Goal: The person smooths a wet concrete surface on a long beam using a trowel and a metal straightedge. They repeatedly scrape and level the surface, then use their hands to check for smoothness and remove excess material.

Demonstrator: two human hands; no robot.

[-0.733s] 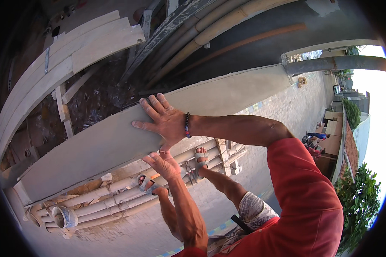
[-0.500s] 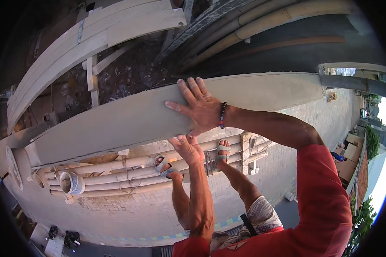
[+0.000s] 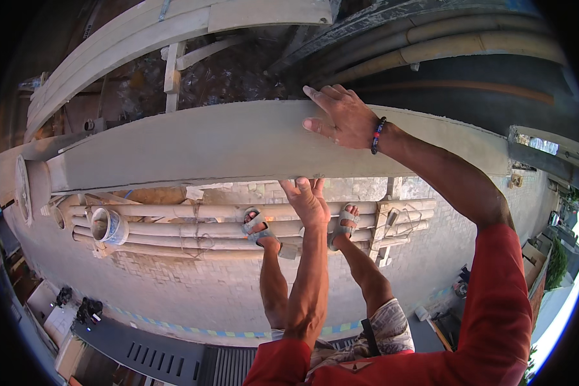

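Note:
A long, smooth grey plastered ledge [image 3: 206,141] runs across the view in front of me. My right hand [image 3: 344,116], with a dark beaded bracelet [image 3: 379,135] on its wrist, is at the ledge's far side. Its thumb and forefinger point left, spread apart, while the other fingers bend by the far edge. Below, my left hand [image 3: 310,204] reaches up with the palm partly turned up. Its fingertips meet the near lower edge of the ledge, and some fingers are partly hidden there. Neither hand shows a tool.
Under my sandalled feet [image 3: 257,226] lies a scaffold of bamboo poles [image 3: 225,243], tied with wire. A bucket [image 3: 109,226] stands on it at the left. Paved ground [image 3: 193,283] is far below. Wooden boards [image 3: 128,48] and thick bamboo poles [image 3: 457,46] lie beyond the ledge.
My right hand has moved from lying flat and spread on the ledge to its far edge, further right. My left hand has shifted slightly right along the near edge. The view has tilted.

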